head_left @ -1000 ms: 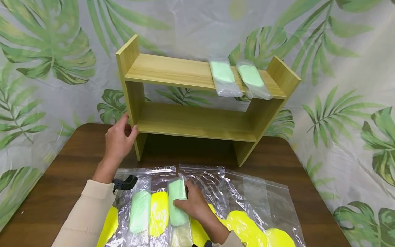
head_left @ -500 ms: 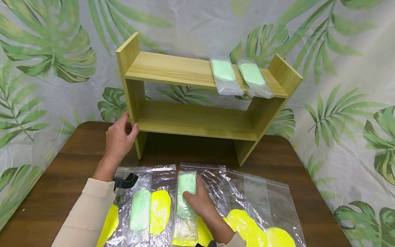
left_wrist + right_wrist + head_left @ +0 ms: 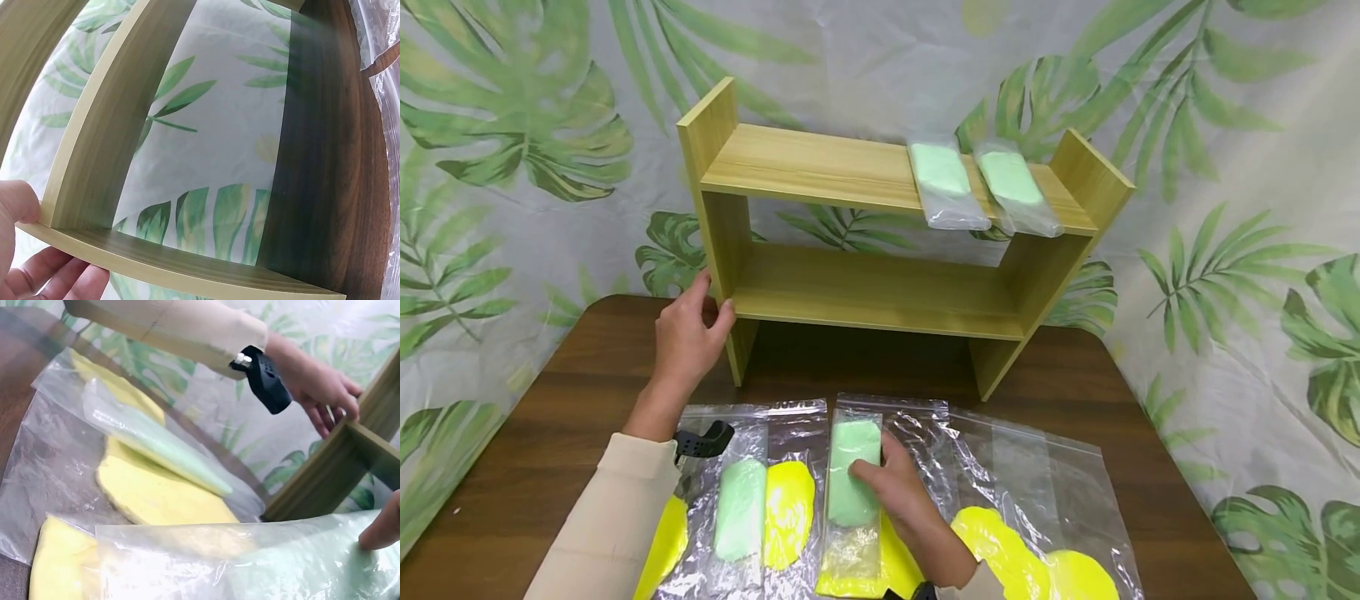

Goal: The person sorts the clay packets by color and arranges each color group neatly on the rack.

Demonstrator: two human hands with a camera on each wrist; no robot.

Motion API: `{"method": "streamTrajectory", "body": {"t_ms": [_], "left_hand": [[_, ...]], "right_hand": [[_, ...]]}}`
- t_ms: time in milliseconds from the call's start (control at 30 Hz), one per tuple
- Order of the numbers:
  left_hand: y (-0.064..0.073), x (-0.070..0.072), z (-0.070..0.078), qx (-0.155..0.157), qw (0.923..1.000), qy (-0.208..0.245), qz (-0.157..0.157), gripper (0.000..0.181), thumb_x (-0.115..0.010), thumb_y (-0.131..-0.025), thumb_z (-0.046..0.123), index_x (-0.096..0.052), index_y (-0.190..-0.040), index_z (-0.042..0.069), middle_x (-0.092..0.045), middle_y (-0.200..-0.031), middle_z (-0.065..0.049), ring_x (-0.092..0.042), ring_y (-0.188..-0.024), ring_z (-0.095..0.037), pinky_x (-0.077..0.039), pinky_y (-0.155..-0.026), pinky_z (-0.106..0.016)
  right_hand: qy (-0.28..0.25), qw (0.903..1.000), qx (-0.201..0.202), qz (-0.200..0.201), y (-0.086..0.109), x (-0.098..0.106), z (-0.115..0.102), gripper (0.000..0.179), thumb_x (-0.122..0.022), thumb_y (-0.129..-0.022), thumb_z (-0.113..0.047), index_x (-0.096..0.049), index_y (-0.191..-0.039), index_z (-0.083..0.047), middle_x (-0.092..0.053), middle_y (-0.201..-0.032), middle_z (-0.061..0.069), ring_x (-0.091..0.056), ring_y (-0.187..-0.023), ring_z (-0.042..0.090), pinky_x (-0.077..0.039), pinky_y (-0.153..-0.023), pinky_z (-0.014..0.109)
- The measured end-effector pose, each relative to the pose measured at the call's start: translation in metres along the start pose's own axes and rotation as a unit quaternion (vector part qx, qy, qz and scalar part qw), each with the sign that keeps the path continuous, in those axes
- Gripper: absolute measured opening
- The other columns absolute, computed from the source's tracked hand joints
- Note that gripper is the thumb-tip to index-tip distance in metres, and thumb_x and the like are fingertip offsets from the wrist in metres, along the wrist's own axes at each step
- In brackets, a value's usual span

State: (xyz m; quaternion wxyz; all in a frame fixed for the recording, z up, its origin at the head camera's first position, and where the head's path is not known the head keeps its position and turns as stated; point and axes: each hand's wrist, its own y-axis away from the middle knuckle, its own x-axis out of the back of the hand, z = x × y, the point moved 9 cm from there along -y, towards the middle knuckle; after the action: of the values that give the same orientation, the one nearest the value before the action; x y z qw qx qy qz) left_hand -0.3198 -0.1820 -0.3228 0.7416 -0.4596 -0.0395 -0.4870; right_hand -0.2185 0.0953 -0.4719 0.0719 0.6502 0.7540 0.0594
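Note:
My left hand (image 3: 691, 337) grips the left side panel of a small wooden shelf (image 3: 865, 296). In the left wrist view its thumb (image 3: 17, 201) sits where the middle board meets the panel, and the fingers lie along the outer face. With my right hand (image 3: 904, 498) I hold a flat clear bag of a mint-green soft-looking slab (image 3: 852, 475), thumb on top, over a larger zip bag with a yellow slab (image 3: 898, 567). Another bagged green slab (image 3: 741, 508) lies to the left, next to a yellow slab (image 3: 787, 517). The right wrist view shows the held bag (image 3: 181, 565) close up.
Two more bagged green slabs, a left one (image 3: 942, 171) and a right one (image 3: 1011, 179), lie on the shelf's top board, overhanging its front edge. Clear zip bags (image 3: 1022, 454) with yellow slabs cover the front of the brown table (image 3: 512, 467). A leaf-print cloth (image 3: 880, 50) hangs behind.
My right hand has shifted a little to the right with the green-slab bag, which now lies over the yellow slab's bag. The left hand keeps its place on the shelf.

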Motion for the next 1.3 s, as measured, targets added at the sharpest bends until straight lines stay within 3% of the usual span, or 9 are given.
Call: {"method": "streamTrajectory", "body": {"t_ms": [133, 300, 467, 667, 867, 1067, 1200, 1300], "left_hand": [[0.001, 0.003, -0.001, 0.004, 1.0000, -0.002, 0.004, 0.038, -0.059, -0.091, 0.013, -0.055, -0.127, 0.003, -0.066, -0.075, -0.019, -0.064, -0.069, -0.036, -0.043, -0.065, -0.054], [0.001, 0.001, 0.001, 0.000, 0.9999, -0.006, 0.008, 0.035, -0.059, -0.090, 0.013, -0.055, -0.123, 0.000, -0.065, -0.076, -0.020, -0.063, -0.069, -0.038, -0.042, -0.065, -0.056], [-0.004, -0.009, 0.006, -0.010, 0.9999, 0.002, 0.003, 0.035, -0.059, -0.090, 0.015, -0.056, -0.123, 0.002, -0.064, -0.074, -0.017, -0.063, -0.068, -0.036, -0.042, -0.065, -0.055], [-0.001, 0.000, 0.004, -0.007, 0.9999, 0.001, 0.011, 0.035, -0.059, -0.090, 0.013, -0.057, -0.123, 0.003, -0.064, -0.072, -0.017, -0.062, -0.066, -0.034, -0.041, -0.063, -0.054], [0.006, 0.014, -0.002, 0.005, 0.9998, -0.010, 0.014, 0.034, -0.058, -0.090, 0.013, -0.057, -0.123, 0.004, -0.065, -0.072, -0.017, -0.062, -0.066, -0.034, -0.040, -0.062, -0.053], [0.005, 0.009, 0.000, 0.001, 1.0000, -0.005, 0.005, 0.034, -0.058, -0.091, 0.014, -0.056, -0.124, 0.005, -0.065, -0.073, -0.016, -0.062, -0.066, -0.034, -0.040, -0.062, -0.053], [0.003, 0.004, 0.002, -0.004, 1.0000, -0.002, 0.005, 0.034, -0.058, -0.091, 0.013, -0.056, -0.124, 0.005, -0.065, -0.072, -0.016, -0.062, -0.065, -0.033, -0.041, -0.062, -0.053], [0.001, 0.001, 0.004, -0.007, 1.0000, 0.002, 0.005, 0.036, -0.058, -0.091, 0.013, -0.056, -0.125, 0.005, -0.065, -0.073, -0.016, -0.063, -0.066, -0.033, -0.041, -0.062, -0.053]], "right_hand": [[-0.023, 0.9997, -0.005, -0.010, 0.001, -0.001, 0.001, 0.049, -0.059, -0.071, 0.000, -0.052, -0.120, 0.005, -0.060, -0.096, 0.013, -0.061, -0.080, 0.022, -0.054, -0.069, 0.038], [-0.089, 0.9956, 0.005, -0.031, 0.001, -0.001, -0.002, 0.049, -0.052, -0.074, 0.002, -0.047, -0.122, 0.009, -0.060, -0.102, 0.012, -0.060, -0.089, 0.023, -0.051, -0.079, 0.037], [-0.137, 0.9890, 0.010, -0.054, 0.002, 0.000, -0.006, 0.052, -0.046, -0.077, 0.004, -0.043, -0.128, 0.011, -0.062, -0.114, 0.022, -0.063, -0.101, 0.031, -0.049, -0.086, 0.037], [-0.126, 0.9916, -0.002, -0.029, 0.000, -0.002, -0.001, 0.049, -0.050, -0.075, 0.002, -0.044, -0.122, 0.009, -0.058, -0.101, 0.011, -0.059, -0.091, 0.021, -0.049, -0.081, 0.035], [-0.104, 0.9940, -0.004, -0.036, -0.003, -0.011, 0.000, 0.058, -0.048, -0.068, 0.004, -0.044, -0.125, 0.005, -0.055, -0.103, 0.012, -0.055, -0.091, 0.023, -0.046, -0.081, 0.034], [-0.070, 0.9966, -0.002, -0.043, 0.001, -0.008, 0.001, 0.056, -0.044, -0.063, 0.008, -0.045, -0.118, 0.010, -0.056, -0.096, 0.011, -0.057, -0.085, 0.021, -0.049, -0.075, 0.032], [-0.049, 0.9970, -0.005, -0.060, 0.003, -0.006, 0.002, 0.047, -0.047, -0.069, 0.007, -0.048, -0.115, 0.014, -0.058, -0.093, 0.012, -0.060, -0.080, 0.020, -0.053, -0.072, 0.033], [-0.038, 0.9967, 0.001, -0.072, 0.004, -0.005, 0.001, 0.048, -0.050, -0.073, 0.007, -0.048, -0.121, 0.013, -0.058, -0.095, 0.013, -0.060, -0.083, 0.020, -0.053, -0.073, 0.033]]}}
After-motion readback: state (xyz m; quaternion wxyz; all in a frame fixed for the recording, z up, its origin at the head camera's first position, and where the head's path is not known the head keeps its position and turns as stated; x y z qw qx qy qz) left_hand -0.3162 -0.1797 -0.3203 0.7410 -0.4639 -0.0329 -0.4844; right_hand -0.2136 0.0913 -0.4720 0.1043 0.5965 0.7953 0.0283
